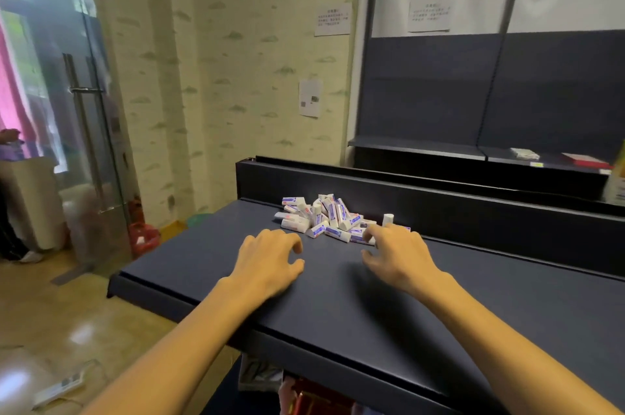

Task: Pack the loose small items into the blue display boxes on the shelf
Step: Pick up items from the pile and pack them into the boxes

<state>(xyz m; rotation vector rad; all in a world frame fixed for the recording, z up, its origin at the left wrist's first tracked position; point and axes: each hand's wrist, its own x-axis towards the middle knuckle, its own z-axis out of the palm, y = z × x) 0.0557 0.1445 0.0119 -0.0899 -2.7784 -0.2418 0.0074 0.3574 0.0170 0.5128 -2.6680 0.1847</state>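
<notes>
A pile of small white erasers (324,218) lies on the dark blue shelf (236,265), close to its back wall. The left hand (267,262) hovers just beside the pile, fingers loosely bent, holding nothing. The right hand (395,252) touches the pile's edge, fingers loosely bent.

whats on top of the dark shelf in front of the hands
A heap of small white packets lies on the shelf by its back wall. The right hand covers the heap's near right edge; the left hand hovers beside it.
</notes>
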